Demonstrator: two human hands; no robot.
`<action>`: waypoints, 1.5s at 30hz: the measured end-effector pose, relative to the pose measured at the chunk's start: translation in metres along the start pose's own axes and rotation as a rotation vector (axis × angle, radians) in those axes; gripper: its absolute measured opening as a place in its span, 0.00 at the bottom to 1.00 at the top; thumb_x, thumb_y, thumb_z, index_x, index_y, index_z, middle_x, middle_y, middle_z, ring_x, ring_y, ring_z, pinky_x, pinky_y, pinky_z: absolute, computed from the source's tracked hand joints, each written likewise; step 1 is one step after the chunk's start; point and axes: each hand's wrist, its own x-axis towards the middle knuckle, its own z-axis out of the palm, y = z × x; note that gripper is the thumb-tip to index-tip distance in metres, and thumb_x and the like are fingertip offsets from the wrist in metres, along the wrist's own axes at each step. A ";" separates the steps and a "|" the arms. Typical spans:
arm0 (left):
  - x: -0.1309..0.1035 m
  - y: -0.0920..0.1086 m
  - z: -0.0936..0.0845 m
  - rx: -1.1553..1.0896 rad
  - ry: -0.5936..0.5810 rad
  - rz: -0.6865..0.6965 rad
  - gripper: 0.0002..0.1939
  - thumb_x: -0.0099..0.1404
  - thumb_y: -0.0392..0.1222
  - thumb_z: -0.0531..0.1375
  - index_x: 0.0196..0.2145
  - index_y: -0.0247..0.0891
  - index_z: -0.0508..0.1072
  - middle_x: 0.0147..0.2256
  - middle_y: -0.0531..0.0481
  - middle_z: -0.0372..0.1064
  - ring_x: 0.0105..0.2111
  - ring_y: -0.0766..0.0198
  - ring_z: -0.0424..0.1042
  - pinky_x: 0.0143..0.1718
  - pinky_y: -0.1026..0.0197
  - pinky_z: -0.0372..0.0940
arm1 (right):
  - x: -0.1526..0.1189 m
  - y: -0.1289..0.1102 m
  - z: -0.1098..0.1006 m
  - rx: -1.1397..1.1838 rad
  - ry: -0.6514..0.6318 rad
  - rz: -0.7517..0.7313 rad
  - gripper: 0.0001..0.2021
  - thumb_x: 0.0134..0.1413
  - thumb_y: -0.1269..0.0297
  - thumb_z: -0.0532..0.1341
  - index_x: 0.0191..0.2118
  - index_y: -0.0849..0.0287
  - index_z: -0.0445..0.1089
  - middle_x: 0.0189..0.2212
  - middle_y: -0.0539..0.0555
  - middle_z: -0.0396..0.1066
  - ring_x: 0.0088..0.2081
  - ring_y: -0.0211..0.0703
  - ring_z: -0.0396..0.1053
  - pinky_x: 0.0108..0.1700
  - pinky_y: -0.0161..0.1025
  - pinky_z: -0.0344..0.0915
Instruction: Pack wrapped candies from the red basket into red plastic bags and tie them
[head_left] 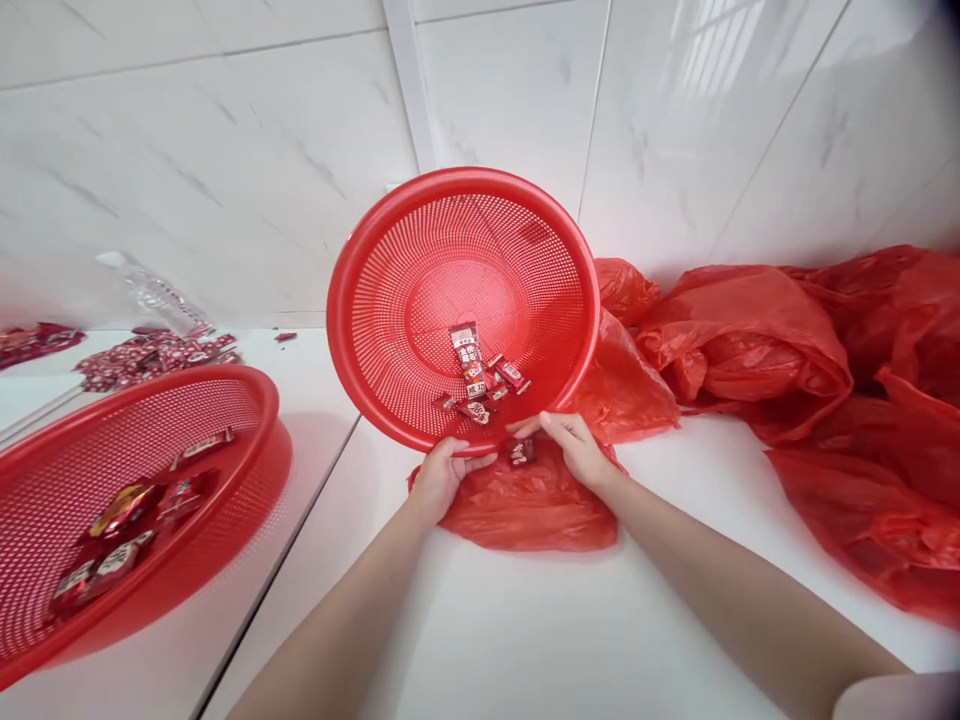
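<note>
"Where are the hands?"

"Left hand (441,482) at the left of the mouth of a crumpled, translucent red plastic bag (534,512), right hand (576,447) at its right. They are apart from each other; I can't tell whether the fingers of either are closed on the film."

"What's between them?"

"A small dark wrapped packet (521,452), at the bag's mouth, near the right fingertips."

"And away to the left?"

"Well left of the left hand, a round red perforated plastic basket (259,388) holds several shiny red wrapped packets (112,560), one of them partly gold. Beyond it lie a heap of small red-and-white patterned packets (154,357) and a clear plastic bottle (157,292), tilted."

"Straight ahead?"

"Just beyond both hands, a second red perforated basket (465,182) is tipped up, its opening toward the wearer. Low inside are a long maroon packet with white print (469,358) and a few smaller red packets (510,374)."

"To the right?"

"Beyond and right of the right hand, more filled red plastic bags (750,340) lie along the white tiled wall (690,130). All this is on a white table (517,630), with a dark seam left of the left hand."
</note>
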 end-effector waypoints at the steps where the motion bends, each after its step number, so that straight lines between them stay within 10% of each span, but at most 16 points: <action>1: -0.001 0.001 0.001 0.001 -0.002 0.009 0.09 0.51 0.35 0.58 0.29 0.30 0.76 0.38 0.39 0.78 0.46 0.47 0.74 0.46 0.48 0.70 | -0.001 -0.001 0.000 -0.102 0.059 -0.059 0.21 0.64 0.52 0.51 0.29 0.58 0.74 0.33 0.55 0.76 0.36 0.44 0.73 0.43 0.43 0.68; 5: -0.003 0.002 0.004 0.006 -0.029 0.031 0.09 0.51 0.36 0.58 0.29 0.31 0.76 0.38 0.40 0.78 0.47 0.46 0.73 0.48 0.46 0.69 | -0.004 -0.004 0.002 -0.622 0.201 -0.291 0.13 0.64 0.61 0.53 0.34 0.57 0.73 0.36 0.56 0.76 0.40 0.46 0.71 0.48 0.46 0.63; 18: -0.003 0.001 0.003 -0.024 -0.035 0.013 0.12 0.51 0.35 0.59 0.33 0.31 0.78 0.36 0.43 0.79 0.48 0.46 0.73 0.53 0.44 0.66 | -0.007 -0.012 0.009 -1.016 -0.289 -0.386 0.29 0.55 0.57 0.61 0.61 0.55 0.57 0.64 0.58 0.55 0.65 0.50 0.50 0.67 0.60 0.29; 26: -0.014 -0.009 0.010 0.031 -0.113 -0.046 0.11 0.53 0.40 0.63 0.36 0.37 0.78 0.39 0.46 0.78 0.51 0.46 0.71 0.54 0.47 0.66 | -0.006 -0.011 0.010 -1.011 -0.237 -0.379 0.36 0.59 0.53 0.57 0.68 0.61 0.44 0.63 0.63 0.56 0.65 0.50 0.51 0.67 0.58 0.38; 32: -0.011 -0.009 0.008 -0.002 -0.147 -0.046 0.10 0.55 0.41 0.62 0.35 0.38 0.78 0.39 0.45 0.78 0.52 0.43 0.70 0.53 0.44 0.66 | -0.005 -0.005 0.008 -0.871 -0.214 -0.313 0.20 0.58 0.56 0.61 0.54 0.55 0.66 0.50 0.59 0.69 0.53 0.49 0.66 0.55 0.49 0.61; 39: -0.010 -0.008 0.010 -0.001 -0.125 -0.021 0.10 0.53 0.37 0.62 0.35 0.39 0.78 0.37 0.46 0.78 0.51 0.44 0.70 0.53 0.44 0.66 | -0.006 -0.009 0.011 -0.862 -0.284 -0.351 0.33 0.56 0.54 0.62 0.64 0.57 0.54 0.61 0.62 0.59 0.63 0.52 0.55 0.64 0.57 0.48; 45: -0.006 -0.007 0.010 -0.032 -0.017 0.033 0.12 0.53 0.37 0.60 0.36 0.32 0.76 0.38 0.43 0.78 0.48 0.46 0.73 0.50 0.44 0.68 | -0.003 -0.001 0.008 -0.492 0.013 -0.240 0.09 0.61 0.62 0.57 0.43 0.56 0.72 0.40 0.55 0.74 0.44 0.43 0.71 0.50 0.43 0.67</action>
